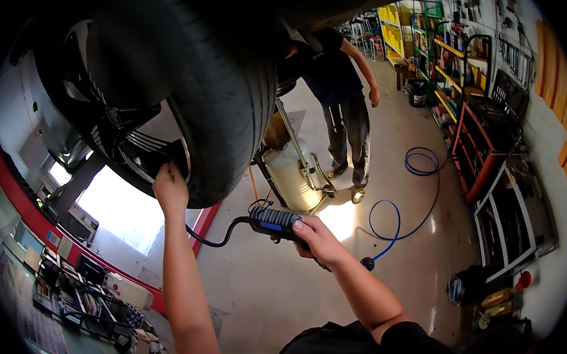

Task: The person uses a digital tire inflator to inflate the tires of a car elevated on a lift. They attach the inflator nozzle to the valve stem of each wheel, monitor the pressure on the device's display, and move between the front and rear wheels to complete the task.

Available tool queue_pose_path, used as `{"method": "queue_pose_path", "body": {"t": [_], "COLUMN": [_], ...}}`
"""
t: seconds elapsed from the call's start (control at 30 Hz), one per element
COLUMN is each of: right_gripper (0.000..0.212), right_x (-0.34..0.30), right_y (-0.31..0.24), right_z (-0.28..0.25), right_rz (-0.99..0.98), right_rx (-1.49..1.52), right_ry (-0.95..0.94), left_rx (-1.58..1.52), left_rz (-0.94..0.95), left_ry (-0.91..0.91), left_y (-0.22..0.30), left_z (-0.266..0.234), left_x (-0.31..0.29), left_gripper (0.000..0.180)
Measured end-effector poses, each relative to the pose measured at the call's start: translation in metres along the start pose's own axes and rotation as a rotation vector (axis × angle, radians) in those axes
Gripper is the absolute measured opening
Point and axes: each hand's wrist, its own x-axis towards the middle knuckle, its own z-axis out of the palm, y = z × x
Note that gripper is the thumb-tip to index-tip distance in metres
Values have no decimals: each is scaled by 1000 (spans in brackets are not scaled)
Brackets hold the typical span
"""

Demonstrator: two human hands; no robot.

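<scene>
A raised car tire [230, 109] with a dark spoked wheel rim [140, 141] fills the upper left. My left hand [170, 189] reaches up to the lower edge of the rim. Its fingers are pinched together there, and what they hold is hidden. My right hand [316, 240] is wrapped round the handle of a black tire inflator [274, 221] with a ribbed top and a blue panel. From the inflator a short black hose [226, 241] curves left and passes behind my left forearm. A blue air hose [386, 248] trails from near the inflator's handle end.
Another person [340, 102] stands beyond the tire, next to a pale drum-shaped tank [291, 176] on a frame. Loops of the blue hose lie on the floor. Along the right wall are shelves [449, 79], a red tool cart [479, 145] and a white-framed rack [507, 218].
</scene>
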Motion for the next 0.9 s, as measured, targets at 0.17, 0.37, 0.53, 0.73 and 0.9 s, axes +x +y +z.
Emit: {"method": "queue_pose_path", "body": {"t": [0.17, 0.37, 0.53, 0.73, 0.9], "right_gripper": [54, 56, 52, 54, 50], "right_x": [8, 9, 6, 4, 1], "right_y": [10, -1, 2, 7, 7], "right_z": [-6, 0, 5, 11, 13], "right_rz": [39, -60, -29, -10, 15], "right_rx": [-39, -16, -36, -31, -18], "right_ry": [-47, -56, -47, 6, 24], "left_rx": [-51, 90, 96, -47, -136], "left_rz": [21, -6, -29, 40, -204], "left_ry": [-7, 6, -9, -81, -183], "left_y": [-6, 14, 15, -2, -6], "left_z": [-2, 4, -2, -6, -7], "left_x": [-6, 6, 3, 0, 5], "left_gripper": [33, 33, 32, 38, 56]}}
